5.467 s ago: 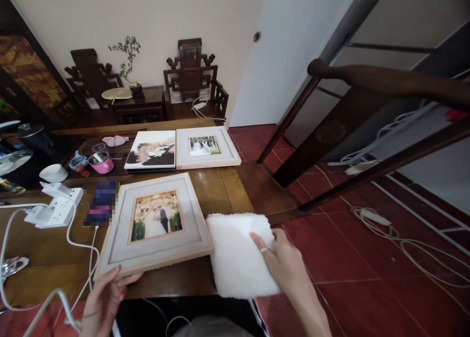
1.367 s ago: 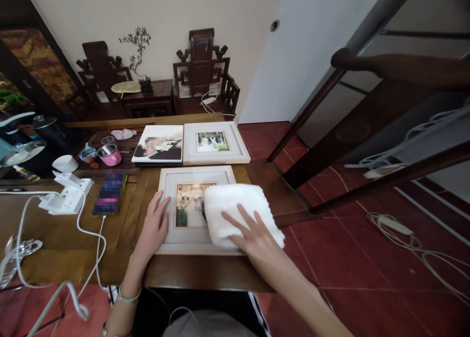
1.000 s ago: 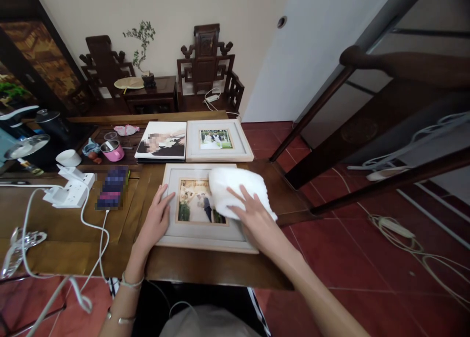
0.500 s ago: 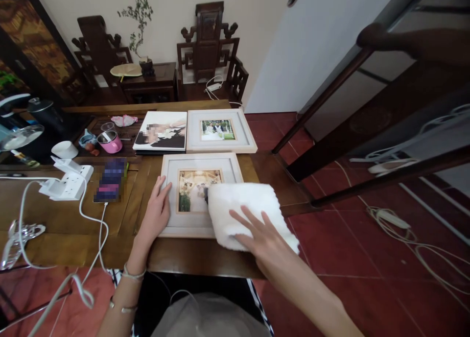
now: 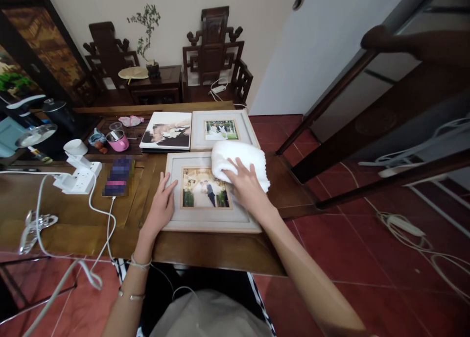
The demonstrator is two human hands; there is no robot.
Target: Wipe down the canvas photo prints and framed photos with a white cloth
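Observation:
A picture frame with a pale wooden rim and a wedding photo lies flat near the table's front edge. Along its left side rests my left hand, fingers stretched out and thumb apart, touching the frame. My right hand holds a folded white fluffy cloth against the frame's upper right corner. The cloth hides that corner and overlaps the lower edge of a second picture frame behind. Left of the second frame lies a photo album with a picture on its cover.
Left on the wooden table are a phone, a white power strip with cables, a clear hair clip and a pink mug. A dark wooden chair stands right; cables lie on the red floor.
My right hand has moved the cloth up from the frame's lower right to its upper right corner, uncovering more of the photo. My left hand stays at the left edge.

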